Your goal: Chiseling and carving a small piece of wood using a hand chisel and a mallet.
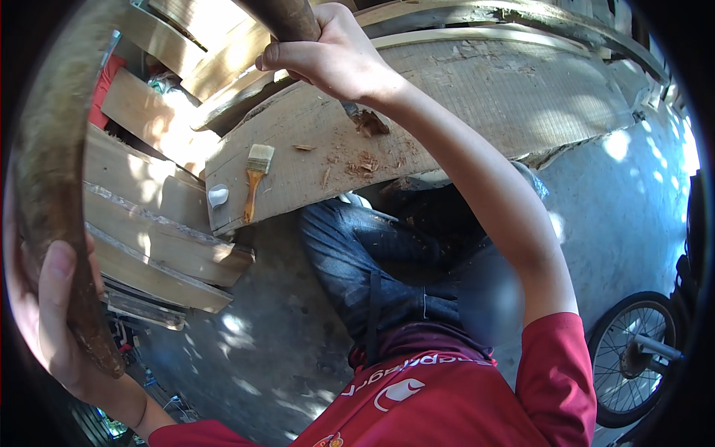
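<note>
My right hand (328, 56) is closed on a dark wooden pole (279, 15) at the top of the view. My left hand (56, 313) grips a long, dark, curved piece of wood (56, 175) along the left edge; whether both are one piece I cannot tell. Below my right hand lies a wide, rough-edged plank (521, 97), bearing wood chips and a broken brown piece (372, 123). Toward the plank's left end lie a paintbrush (253, 182) with a pale wooden handle and a small white object (218, 195).
Stacked boards (156, 272) fill the left and upper background, with a red object (103, 89) among them. My legs in jeans (350, 261) are folded below the plank on the grey concrete floor (611, 201). A spoked wheel (633, 357) stands at lower right.
</note>
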`<state>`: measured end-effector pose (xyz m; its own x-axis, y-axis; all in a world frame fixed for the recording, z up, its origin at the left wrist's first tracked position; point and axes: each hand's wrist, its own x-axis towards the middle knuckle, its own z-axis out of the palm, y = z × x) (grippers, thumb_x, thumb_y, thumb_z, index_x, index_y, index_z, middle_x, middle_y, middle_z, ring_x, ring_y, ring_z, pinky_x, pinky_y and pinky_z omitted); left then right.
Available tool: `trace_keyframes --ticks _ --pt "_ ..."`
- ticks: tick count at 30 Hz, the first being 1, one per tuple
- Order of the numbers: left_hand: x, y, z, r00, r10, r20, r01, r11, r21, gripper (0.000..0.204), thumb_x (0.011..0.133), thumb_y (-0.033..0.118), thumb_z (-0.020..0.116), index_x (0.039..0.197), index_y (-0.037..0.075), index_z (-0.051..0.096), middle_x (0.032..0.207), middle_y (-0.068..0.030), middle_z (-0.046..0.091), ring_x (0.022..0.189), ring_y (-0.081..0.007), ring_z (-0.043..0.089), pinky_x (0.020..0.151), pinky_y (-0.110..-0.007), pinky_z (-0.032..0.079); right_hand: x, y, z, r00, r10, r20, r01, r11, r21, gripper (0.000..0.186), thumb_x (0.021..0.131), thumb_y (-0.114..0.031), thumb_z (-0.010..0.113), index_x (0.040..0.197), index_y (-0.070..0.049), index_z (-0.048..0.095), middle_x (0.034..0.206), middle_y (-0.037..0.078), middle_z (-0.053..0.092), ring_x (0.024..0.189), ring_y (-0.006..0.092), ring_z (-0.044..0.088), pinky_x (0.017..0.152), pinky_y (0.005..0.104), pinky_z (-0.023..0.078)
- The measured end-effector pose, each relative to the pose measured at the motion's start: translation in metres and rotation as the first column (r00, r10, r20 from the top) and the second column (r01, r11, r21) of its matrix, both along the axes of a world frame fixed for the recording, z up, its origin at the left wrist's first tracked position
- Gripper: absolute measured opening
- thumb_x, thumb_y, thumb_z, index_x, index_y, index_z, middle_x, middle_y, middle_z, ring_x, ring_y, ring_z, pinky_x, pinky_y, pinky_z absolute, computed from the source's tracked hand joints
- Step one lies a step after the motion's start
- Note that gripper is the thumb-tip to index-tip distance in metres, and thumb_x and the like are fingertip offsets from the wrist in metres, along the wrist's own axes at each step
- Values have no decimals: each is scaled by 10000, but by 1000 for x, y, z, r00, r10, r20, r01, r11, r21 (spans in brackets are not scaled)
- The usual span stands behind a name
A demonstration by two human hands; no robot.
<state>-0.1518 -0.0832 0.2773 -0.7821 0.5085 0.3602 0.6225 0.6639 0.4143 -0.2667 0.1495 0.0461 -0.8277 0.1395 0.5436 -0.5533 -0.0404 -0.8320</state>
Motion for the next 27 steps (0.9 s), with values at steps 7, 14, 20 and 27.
trace_keyframes --ticks 7,14,20,27 --pt "9 -8 -14 988 150 -38 -153 981 -120 562 940 330 574 1328 -46 418 908 -119 594 639 -130 547 575 -261 440 12 4 4 999 9 50 -8 1000 -3 335 712 -300 731 687 18 629 571 53 542 563 134 526 572 307 441" --pt "13 -45 -5 975 144 169 -186 946 264 404 993 271 492 1181 -85 532 970 -115 571 708 -121 550 601 -227 405 17 7 9 997 -44 68 36 993 111 279 775 -242 737 675 -1 638 590 11 557 549 87 535 530 264 424" --pt "-4 -75 28 989 -77 123 50 976 210 415 989 184 367 1288 -100 415 1171 -164 470 913 -145 539 639 -223 415 17 3 10 995 26 92 -32 997 72 275 763 -241 731 677 -6 619 595 14 554 554 89 536 542 269 434" --pt "-15 1 -32 998 43 -42 -48 990 -131 762 820 240 677 1487 30 374 1187 -132 592 737 -127 587 550 -239 465 12 11 -9 977 84 195 -103 991 89 270 732 -236 713 643 -18 580 565 9 535 536 103 513 514 286 400"
